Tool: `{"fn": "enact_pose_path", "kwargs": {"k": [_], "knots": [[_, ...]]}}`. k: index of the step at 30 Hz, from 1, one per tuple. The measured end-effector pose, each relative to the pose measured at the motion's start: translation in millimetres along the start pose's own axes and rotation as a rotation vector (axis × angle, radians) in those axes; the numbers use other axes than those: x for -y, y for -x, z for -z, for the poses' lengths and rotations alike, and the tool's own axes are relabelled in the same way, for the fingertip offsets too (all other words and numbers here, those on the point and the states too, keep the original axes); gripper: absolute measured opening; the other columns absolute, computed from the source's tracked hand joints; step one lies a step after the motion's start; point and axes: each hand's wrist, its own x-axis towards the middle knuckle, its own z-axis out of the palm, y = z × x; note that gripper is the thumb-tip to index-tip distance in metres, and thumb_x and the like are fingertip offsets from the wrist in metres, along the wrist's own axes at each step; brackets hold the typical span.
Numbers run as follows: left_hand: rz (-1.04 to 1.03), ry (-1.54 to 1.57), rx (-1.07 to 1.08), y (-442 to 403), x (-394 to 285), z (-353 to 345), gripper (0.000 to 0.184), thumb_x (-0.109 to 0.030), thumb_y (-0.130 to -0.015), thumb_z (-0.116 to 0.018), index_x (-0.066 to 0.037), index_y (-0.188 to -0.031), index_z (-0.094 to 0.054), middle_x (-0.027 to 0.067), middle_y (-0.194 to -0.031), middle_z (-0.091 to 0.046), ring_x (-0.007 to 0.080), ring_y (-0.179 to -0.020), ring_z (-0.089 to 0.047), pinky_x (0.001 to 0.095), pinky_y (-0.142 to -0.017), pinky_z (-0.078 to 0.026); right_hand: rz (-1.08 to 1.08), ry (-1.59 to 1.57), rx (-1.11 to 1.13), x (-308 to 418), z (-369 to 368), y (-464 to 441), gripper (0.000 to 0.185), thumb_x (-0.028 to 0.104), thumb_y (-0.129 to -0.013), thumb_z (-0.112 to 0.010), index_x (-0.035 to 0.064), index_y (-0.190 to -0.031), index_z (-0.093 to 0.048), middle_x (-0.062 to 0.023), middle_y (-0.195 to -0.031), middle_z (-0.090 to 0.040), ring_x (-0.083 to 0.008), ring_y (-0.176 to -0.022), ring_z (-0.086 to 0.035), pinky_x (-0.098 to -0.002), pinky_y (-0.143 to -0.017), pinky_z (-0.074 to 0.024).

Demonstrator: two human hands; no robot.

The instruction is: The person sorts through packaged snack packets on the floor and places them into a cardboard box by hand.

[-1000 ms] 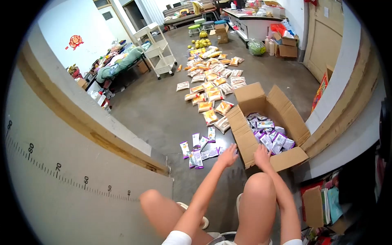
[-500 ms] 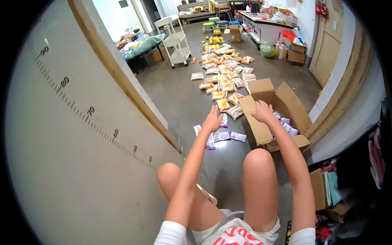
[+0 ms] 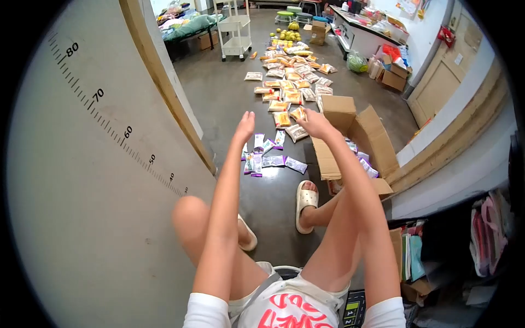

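My left hand point(image 3: 246, 128) is held above the floor, fingers stretched out and empty, just beyond several small purple-and-white packets point(image 3: 273, 161). My right hand point(image 3: 317, 123) reaches over the left side of an open cardboard box point(image 3: 326, 158). Its fingers are extended and overlap the edge of a yellow-and-white food packet point(image 3: 298, 113) in my view; whether they touch it I cannot tell. A pale packet point(image 3: 297, 133) lies just below that hand. Inside the box are more purple packets point(image 3: 367, 165), partly hidden by my right forearm.
Rows of yellow and white packets point(image 3: 292, 97) stretch away to a pile of yellow-green round fruit point(image 3: 289, 36). A white wheeled cart point(image 3: 236, 45) stands at the back left. The door panel with a measuring scale point(image 3: 109, 180) is close on my left. My sandalled foot point(image 3: 307, 205) is near the box.
My right hand has moved left from over the box flap toward the yellow packets. My left hand has shifted left and its fingers point up more. The view has tilted down, and my knees have parted.
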Motion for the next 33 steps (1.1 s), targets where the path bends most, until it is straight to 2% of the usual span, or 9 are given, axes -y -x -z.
{"fn": "enact_pose_path", "kwargs": {"k": [2,5,8,14,19,23,33], "knots": [[0.062,0.011,-0.082,-6.9,17.0,-2.9,0.055,-0.037,-0.077,-0.027,0.004,-0.113,-0.022,0.0201,-0.117,-0.024,0.0275,-0.111,-0.021,0.029,-0.09,-0.017,-0.047,0.012,0.068,-11.5,-23.5,-13.0,0.042,0.034,-0.069,-0.043,-0.0018,-0.092,-0.044,-0.02,-0.093,-0.047,-0.0308,-0.089,-0.044,-0.0355,-0.076,-0.0344],[0.234,-0.015,-0.068,1.9,32.8,-10.8,0.055,-0.037,-0.077,-0.027,0.003,-0.114,-0.021,0.0203,-0.117,-0.024,0.028,-0.111,-0.021,0.0299,-0.09,-0.018,-0.092,0.083,0.106,-11.3,-42.5,-20.9,0.043,0.034,-0.07,-0.044,-0.0004,-0.096,-0.043,-0.0192,-0.095,-0.046,-0.0299,-0.09,-0.043,-0.0362,-0.077,-0.0341],[0.191,-0.057,-0.064,-9.0,77.1,-15.7,0.055,-0.036,-0.077,-0.028,0.003,-0.114,-0.02,0.0204,-0.117,-0.024,0.0288,-0.11,-0.022,0.0312,-0.089,-0.019,-0.094,0.092,0.142,-20.6,-71.4,-41.7,0.044,0.034,-0.07,-0.043,0.0001,-0.097,-0.041,-0.0177,-0.1,-0.044,-0.0277,-0.094,-0.041,-0.0386,-0.078,-0.0318],[0.305,-0.072,-0.131,-28.5,126.4,-15.0,0.055,-0.037,-0.076,-0.028,0.003,-0.113,-0.023,0.0226,-0.112,-0.03,0.0311,-0.106,-0.029,0.0331,-0.087,-0.023,-0.042,0.034,0.199,-23.8,-109.2,-70.0,0.041,0.033,-0.071,-0.043,0.0006,-0.096,-0.042,-0.017,-0.097,-0.046,-0.0279,-0.092,-0.042,-0.0381,-0.077,-0.0328],[0.428,-0.011,-0.132,-56.2,141.0,-21.3,0.054,-0.037,-0.076,-0.028,0.002,-0.113,-0.023,0.0221,-0.113,-0.03,0.0306,-0.106,-0.028,0.0325,-0.087,-0.023,-0.067,0.055,0.177,-28.9,-116.1,-94.9,0.039,0.032,-0.071,-0.043,0.0005,-0.095,-0.042,-0.0174,-0.092,-0.048,-0.0287,-0.089,-0.044,-0.0361,-0.076,-0.0336],[0.382,0.026,-0.158,-78.8,148.2,-16.9,0.054,-0.037,-0.076,-0.028,0.002,-0.113,-0.023,0.0218,-0.114,-0.028,0.0298,-0.107,-0.027,0.032,-0.088,-0.022,-0.069,0.004,0.188,-42.2,-133.9,-119.3,0.04,0.031,-0.071,-0.043,0.0003,-0.096,-0.041,-0.0177,-0.092,-0.048,-0.0286,-0.088,-0.044,-0.0368,-0.075,-0.0337],[0.475,-0.018,-0.165,-94.7,191.1,-24.7,0.051,-0.034,-0.076,-0.031,0.002,-0.111,-0.025,0.0234,-0.11,-0.033,0.0317,-0.104,-0.031,0.0333,-0.085,-0.025,0.006,-0.121,0.258,-44.6,-200.2,-153.9,0.041,0.03,-0.071,-0.043,-0.0005,-0.099,-0.04,-0.0191,-0.094,-0.046,-0.0303,-0.087,-0.045,-0.0353,-0.075,-0.0347]]}}
